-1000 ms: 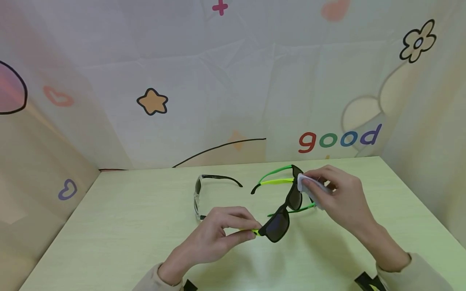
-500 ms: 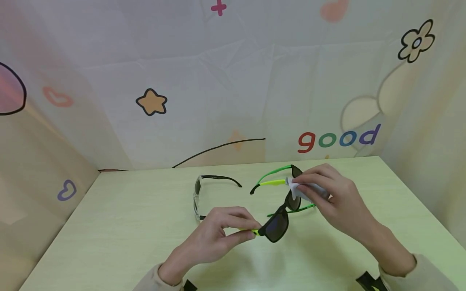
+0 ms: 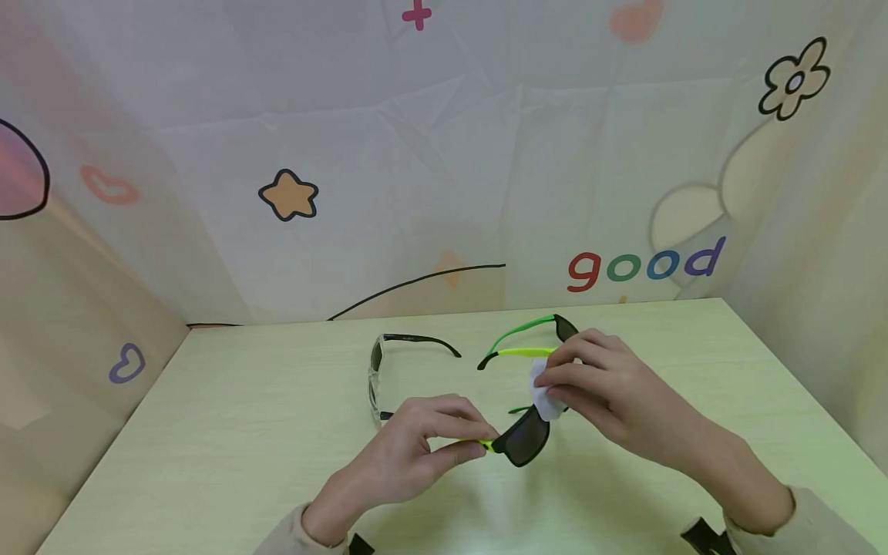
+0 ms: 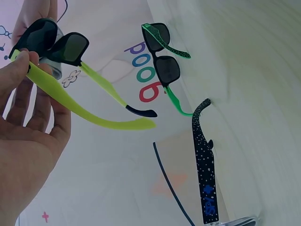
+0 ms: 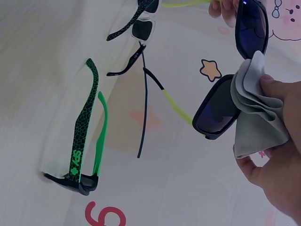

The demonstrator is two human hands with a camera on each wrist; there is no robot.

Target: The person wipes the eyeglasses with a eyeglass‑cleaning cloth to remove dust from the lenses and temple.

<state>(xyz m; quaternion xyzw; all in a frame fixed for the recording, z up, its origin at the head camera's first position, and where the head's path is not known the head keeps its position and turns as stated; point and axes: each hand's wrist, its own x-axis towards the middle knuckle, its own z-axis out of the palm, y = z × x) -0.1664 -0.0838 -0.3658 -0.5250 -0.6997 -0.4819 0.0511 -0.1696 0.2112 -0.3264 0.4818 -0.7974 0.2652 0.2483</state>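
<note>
My left hand (image 3: 416, 447) pinches one yellow-green temple of a pair of black-framed sunglasses (image 3: 525, 437) near its hinge, holding them above the table. My right hand (image 3: 610, 393) grips a folded pale grey cloth (image 3: 544, 393), which lies against the sunglasses around the bridge. In the right wrist view, the cloth (image 5: 258, 113) covers the bridge and the inner edge of a dark lens (image 5: 217, 106). From the head, the right fingers and cloth hide most of the far lens. The left wrist view shows both yellow-green temples (image 4: 94, 117) unfolded.
Behind the held pair, sunglasses with green temples (image 3: 526, 325) stand on the table (image 3: 243, 432), partly hidden by the right hand. Clear-framed sunglasses with dark temples (image 3: 375, 378) sit left of them. A printed cloth backdrop (image 3: 416, 193) rises behind the table.
My right hand has moved the cloth down and left along the sunglasses, from the far lens to the bridge. The left hand keeps its hold almost in place.
</note>
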